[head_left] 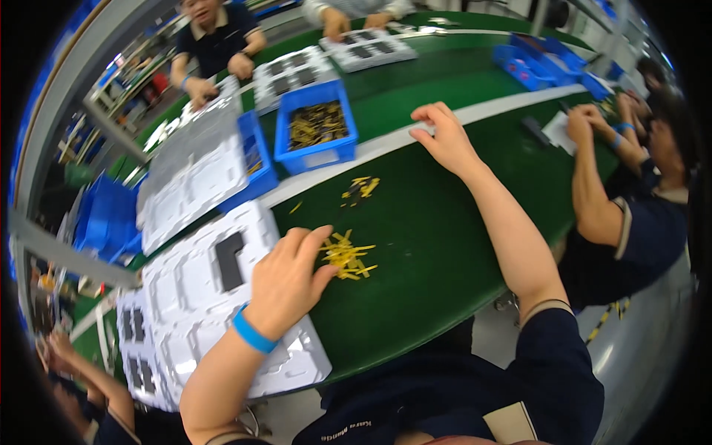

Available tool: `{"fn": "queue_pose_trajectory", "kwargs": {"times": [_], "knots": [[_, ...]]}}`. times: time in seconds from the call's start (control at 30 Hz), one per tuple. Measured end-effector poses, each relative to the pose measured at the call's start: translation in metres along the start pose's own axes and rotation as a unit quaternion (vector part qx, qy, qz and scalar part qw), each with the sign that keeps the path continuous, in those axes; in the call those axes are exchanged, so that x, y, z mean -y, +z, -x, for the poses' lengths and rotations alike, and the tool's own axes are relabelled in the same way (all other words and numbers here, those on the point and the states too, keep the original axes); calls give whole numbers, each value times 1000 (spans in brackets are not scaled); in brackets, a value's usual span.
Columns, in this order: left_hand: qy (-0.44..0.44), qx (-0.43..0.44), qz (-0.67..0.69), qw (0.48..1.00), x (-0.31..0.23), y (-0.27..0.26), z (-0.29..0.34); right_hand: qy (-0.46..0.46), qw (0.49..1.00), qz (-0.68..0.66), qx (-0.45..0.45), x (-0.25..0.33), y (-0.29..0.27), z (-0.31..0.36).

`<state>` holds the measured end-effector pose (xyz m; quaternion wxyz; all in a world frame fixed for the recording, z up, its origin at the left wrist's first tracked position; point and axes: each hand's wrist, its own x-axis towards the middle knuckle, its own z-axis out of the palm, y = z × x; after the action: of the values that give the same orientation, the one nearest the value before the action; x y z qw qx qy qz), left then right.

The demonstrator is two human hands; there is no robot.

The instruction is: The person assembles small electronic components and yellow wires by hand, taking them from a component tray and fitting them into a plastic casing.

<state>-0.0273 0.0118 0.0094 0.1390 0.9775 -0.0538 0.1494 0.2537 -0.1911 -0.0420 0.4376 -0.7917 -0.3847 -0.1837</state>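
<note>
The nearest white tray is glossy plastic, the green tabletop smooth (and faintly shiny).

The person has two hands, one wristband and two tabletop strip piles nearby.

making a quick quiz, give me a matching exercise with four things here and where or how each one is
1. Loose yellow strips
2. Large dark piece
3. Wristband
4. Central blue bin

A. lying in the near white tray
B. holding black and yellow pieces
C. on the green table, beside the left hand
D. worn on the left arm

Pairs: 1-C, 2-A, 3-D, 4-B
</note>
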Motion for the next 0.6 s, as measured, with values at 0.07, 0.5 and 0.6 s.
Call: {"fn": "queue_pose_trajectory", "kwargs": {"times": [0.07,0.5,0.6], "knots": [[14,-1,-10,1000,3,2,-1,22,989,114,-87,-43,-20,-6],[0,32,37,999,3,2,-4,417,833,356,-79,-153,-164,38],[-5,27,36,999,5,0,0,427,821,375,-53,-141,-145,29]]}}
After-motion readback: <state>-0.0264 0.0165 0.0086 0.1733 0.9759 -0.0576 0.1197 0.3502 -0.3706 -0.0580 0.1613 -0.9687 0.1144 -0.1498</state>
